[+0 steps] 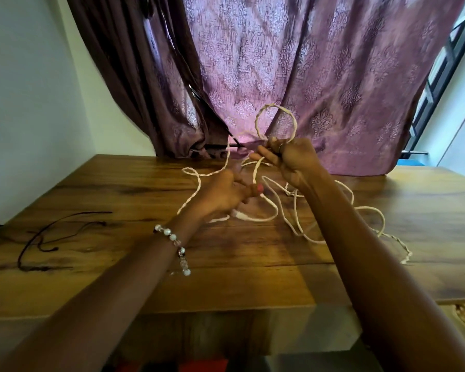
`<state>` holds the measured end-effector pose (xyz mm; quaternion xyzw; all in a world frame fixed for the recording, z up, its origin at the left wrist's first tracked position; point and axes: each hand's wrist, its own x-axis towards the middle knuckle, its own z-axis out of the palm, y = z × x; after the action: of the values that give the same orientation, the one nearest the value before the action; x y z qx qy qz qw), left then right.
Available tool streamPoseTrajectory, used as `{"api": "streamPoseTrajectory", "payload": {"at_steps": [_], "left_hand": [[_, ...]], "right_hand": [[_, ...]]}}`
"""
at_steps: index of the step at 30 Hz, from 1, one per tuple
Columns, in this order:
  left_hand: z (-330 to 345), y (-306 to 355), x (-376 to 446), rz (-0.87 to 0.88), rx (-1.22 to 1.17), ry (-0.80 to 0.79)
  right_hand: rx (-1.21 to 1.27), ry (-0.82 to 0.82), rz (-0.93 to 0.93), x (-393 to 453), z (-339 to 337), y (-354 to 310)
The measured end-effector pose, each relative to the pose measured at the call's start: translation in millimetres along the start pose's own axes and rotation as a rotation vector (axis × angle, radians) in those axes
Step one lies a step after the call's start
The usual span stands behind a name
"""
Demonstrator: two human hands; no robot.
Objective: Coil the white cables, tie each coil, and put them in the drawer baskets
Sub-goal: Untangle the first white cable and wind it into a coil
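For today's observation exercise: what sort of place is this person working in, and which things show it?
Probably a room in a home: a patterned purple curtain hangs over a barred window behind a wooden table, where both hands coil a white cable.

Both forearms are bare, with no sleeves showing anywhere along them. The left wrist wears 1 beaded bracelet (173,248), a loose string of round pearly white beads mixed with clear faceted ones and a few small dark beads. A nail on the left hand (226,193) is painted pink. The right hand (293,159) has a thin ring on 1 finger.
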<state>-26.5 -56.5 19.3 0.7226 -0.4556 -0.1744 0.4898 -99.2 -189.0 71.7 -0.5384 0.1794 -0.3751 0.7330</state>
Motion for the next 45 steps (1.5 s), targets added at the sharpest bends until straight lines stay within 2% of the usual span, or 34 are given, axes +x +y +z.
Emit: {"api": "streamPoseTrajectory", "payload": {"at_steps": [3, 7, 9, 12, 14, 16, 17, 19, 21, 24, 26, 28, 29, 30, 32, 38, 39, 41, 43, 45], "left_hand": [[10, -3, 0, -0.079, -0.239, 0.023], [-5, -2, -5, -0.120, -0.475, 0.004], [-21, -10, -9, -0.117, -0.291, 0.103], [-44, -21, -17, -0.175, 0.435, 0.315], [-53, -20, -27, -0.340, 0.751, 0.280], [-54, -25, -31, -0.489, 0.796, 0.164], [-54, -32, -30, -0.542, 0.744, 0.122], [-52, -48, -27, -0.624, 0.518, 0.112], [-50, -58, -24, -0.675, 0.324, 0.158], [-52, -63, -19, -0.652, 0.247, 0.225], [-54, -62, -18, -0.626, 0.277, 0.235], [-55, -61, -17, -0.597, 0.373, 0.228], [-55, -62, -15, -0.583, 0.407, 0.222], [-55, -62, -14, -0.589, 0.426, 0.199], [-55, -62, -12, -0.625, 0.432, 0.137], [-56, -74, -7, -0.465, 0.529, 0.263], [-58, -78, -5, -0.424, 0.529, 0.279], [-64, -87, 2, -0.344, 0.471, 0.319], [-67, -89, 9, -0.295, 0.249, 0.352], [-70, -86, 16, -0.300, -0.050, 0.399]], "right_hand": [[-0.004, -0.002, -0.034, -2, 0, -1], [-0.247, 0.118, -0.108, -2, -26, 2], [-0.339, 0.150, -0.126, -1, -39, 5], [-0.417, 0.081, -0.126, -9, -42, 8], [-0.511, 0.008, -0.110, -17, -37, 16], [-0.622, -0.043, -0.068, -18, -32, 28], [-0.700, -0.056, -0.053, -16, -30, 35], [-1.064, -0.036, -0.095, -13, -26, 44], [-1.470, 0.085, -0.251, -13, -19, 52], [-1.599, 0.330, -0.653, -24, -1, 56], [-1.519, 0.266, -0.968, -26, 14, 54], [-1.435, -0.051, -1.144, -23, 29, 55], [-1.438, -0.250, -1.142, -21, 35, 57], [-1.473, -0.432, -1.061, -17, 39, 61], [-1.581, -0.652, -0.803, -12, 45, 72], [-1.597, -0.780, -0.512, 6, 38, 109], [-1.613, -0.785, -0.475, 9, 35, 114], [-1.555, -0.685, -0.480, 15, 29, 124], [-1.389, -0.503, -0.569, 21, 26, 129], [-1.247, -0.252, -0.608, 30, 26, 129]]}}
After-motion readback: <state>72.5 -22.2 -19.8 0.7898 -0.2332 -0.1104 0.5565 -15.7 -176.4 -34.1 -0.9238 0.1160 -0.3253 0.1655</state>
